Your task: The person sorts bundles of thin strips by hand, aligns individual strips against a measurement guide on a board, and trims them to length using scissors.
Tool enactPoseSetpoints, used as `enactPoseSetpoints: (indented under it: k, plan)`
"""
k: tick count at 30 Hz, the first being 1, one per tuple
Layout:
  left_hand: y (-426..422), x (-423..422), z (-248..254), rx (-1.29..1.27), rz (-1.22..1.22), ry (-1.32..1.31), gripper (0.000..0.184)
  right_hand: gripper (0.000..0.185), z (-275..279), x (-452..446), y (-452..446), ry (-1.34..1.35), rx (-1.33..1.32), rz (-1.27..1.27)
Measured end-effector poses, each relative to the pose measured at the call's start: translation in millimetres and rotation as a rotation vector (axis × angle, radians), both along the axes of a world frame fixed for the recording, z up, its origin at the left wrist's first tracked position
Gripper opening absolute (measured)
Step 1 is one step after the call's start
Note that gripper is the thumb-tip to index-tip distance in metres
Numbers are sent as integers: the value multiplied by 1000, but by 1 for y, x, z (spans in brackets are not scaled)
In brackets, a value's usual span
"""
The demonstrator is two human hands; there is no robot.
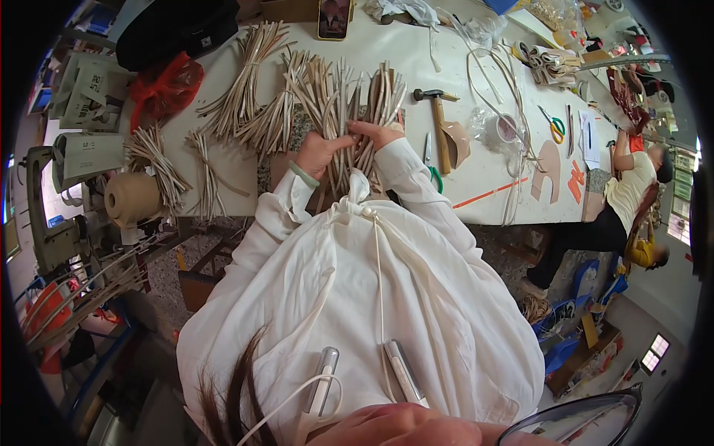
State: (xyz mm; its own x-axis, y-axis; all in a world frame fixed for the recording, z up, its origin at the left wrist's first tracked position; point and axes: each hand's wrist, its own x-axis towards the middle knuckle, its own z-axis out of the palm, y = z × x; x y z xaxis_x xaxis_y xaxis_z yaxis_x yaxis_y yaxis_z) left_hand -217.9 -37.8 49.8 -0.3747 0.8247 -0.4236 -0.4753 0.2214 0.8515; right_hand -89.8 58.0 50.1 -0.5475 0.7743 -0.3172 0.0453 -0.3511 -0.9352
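Both my hands are among upright beige strips, perhaps leather cords, at the table's near edge. My left hand is closed round a bundle of strips, its thumb pointing right across them. Close beside it, my right hand pinches strips at the fingertips; which ones is partly hidden. Another bundle fans up just beyond the right hand. The strips' lower ends hang down toward my white smock.
More tied bundles lie to the left, near a red plastic bag. On the right are a hammer, green-handled scissors and a tape roll. A phone stands at the back. A co-worker is at the far right.
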Motion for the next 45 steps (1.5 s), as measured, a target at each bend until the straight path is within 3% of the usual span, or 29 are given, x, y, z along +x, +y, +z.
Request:
enactPoseSetpoints:
  k: [3, 7, 12, 17, 22, 25, 28, 31, 38, 43, 45]
  plan:
    - [0, 0, 0, -14, 59, -69, 21, 21, -10, 1, 4, 8, 48, -9]
    - [0, -7, -3, -72, 39, -134, 22, 20, -8, 2, 9, 146, -418, -253]
    - [0, -3, 8, -17, -105, 14, 22, 23, 16, -1, 10, -147, -243, 0]
    - [3, 0, 6, -113, -166, 114, 21, 25, 11, -6, 14, -233, -284, 43]
    - [3, -4, -2, -41, 66, -115, 19, 27, 12, -11, 8, -51, -253, -249]
    - [2, -9, -4, -6, 89, -208, 19, 24, 0, -3, 15, -5, -327, -194]
    - [0, -9, -4, -1, -89, -133, 20, 22, -5, 0, 17, 45, -401, -143]
    - [3, -5, -8, -4, -203, -41, 20, 23, -5, -8, 14, -117, -363, -58]
    - [3, -3, -7, -9, 8, -131, 22, 23, -3, -10, 17, -63, -330, -79]
    - [1, -11, -18, -79, 9, -126, 18, 28, -5, -9, 15, -119, 30, 46]
    - [2, -6, -20, -65, 36, -128, 19, 23, 7, -8, 14, -138, -121, -40]
